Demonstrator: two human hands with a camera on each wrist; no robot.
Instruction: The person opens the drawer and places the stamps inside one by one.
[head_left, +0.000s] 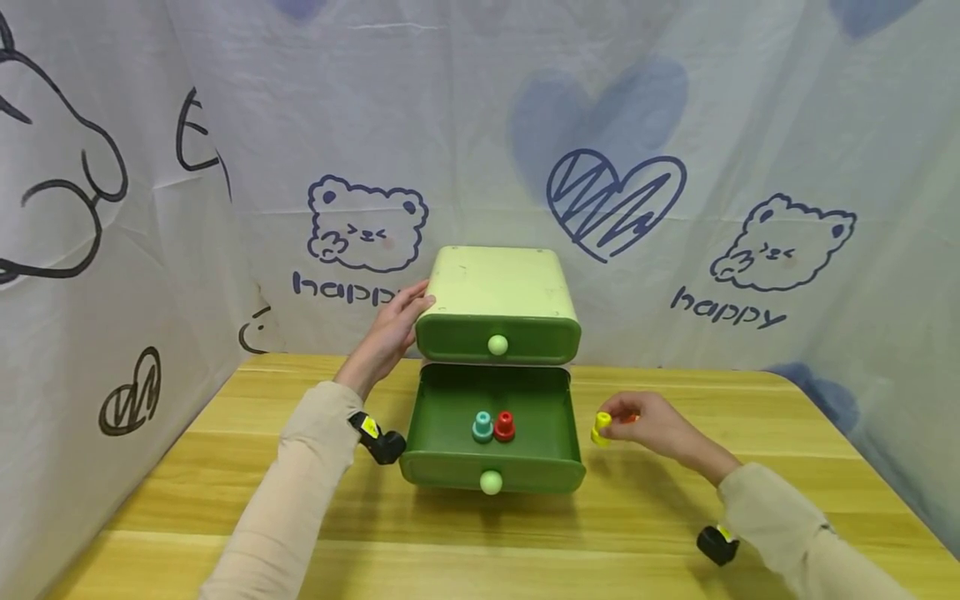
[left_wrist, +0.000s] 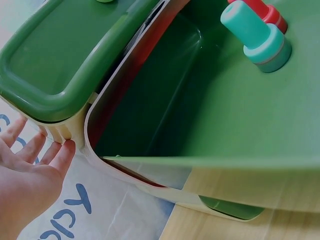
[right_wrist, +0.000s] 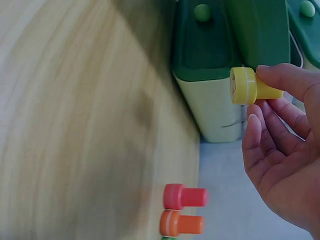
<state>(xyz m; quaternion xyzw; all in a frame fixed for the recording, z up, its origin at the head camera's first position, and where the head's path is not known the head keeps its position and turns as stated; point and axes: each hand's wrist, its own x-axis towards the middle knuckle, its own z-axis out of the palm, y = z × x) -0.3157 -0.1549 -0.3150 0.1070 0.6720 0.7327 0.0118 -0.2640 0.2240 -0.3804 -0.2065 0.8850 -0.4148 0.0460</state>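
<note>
My left hand [head_left: 386,333] rests with extended fingers against the left side of a cream and green drawer cabinet [head_left: 498,283]. Its lower drawer [head_left: 442,472] is pulled out toward me. In it a teal stamp [head_left: 482,428] and a red stamp [head_left: 505,428] stand upright side by side. Just right of that drawer, my right hand [head_left: 656,425] pinches a yellow stamp [right_wrist: 245,86] by its handle between thumb and fingers. The stamp's wide base faces down, over the table.
On the wooden table [head_left: 750,442], beyond my right hand, stand another red stamp [right_wrist: 175,196] and an orange stamp [right_wrist: 171,223]; a bit of green shows beside them. The cabinet's upper drawer [head_left: 450,340] is closed. A printed white cloth [head_left: 480,125] hangs behind.
</note>
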